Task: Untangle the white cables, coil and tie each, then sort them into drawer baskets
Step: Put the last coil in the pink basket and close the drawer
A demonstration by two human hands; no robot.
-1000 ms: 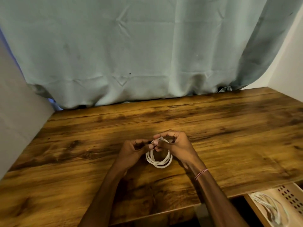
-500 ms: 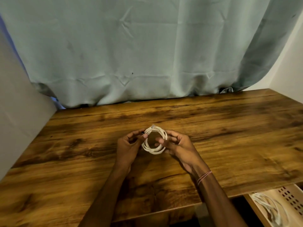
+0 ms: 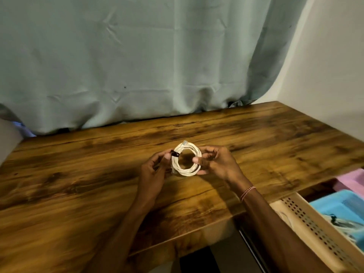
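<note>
White coil [image 3: 186,173] face-on, plug [image 3: 184,143] uppermost, left hand [image 3: 155,170], right hand [image 3: 218,164] pinching

The white cable coil [image 3: 188,172], hanging below the knuckles a second ago, is now standing face-on between the two hands. The left hand [image 3: 155,170] is pinching its left side, where a black tie [image 3: 175,154] is now showing. The right hand [image 3: 216,164] is spreading out to pinch the right side. The view is swinging right, bringing a blue basket [image 3: 338,207] and a pink basket [image 3: 350,181] into sight.
</note>
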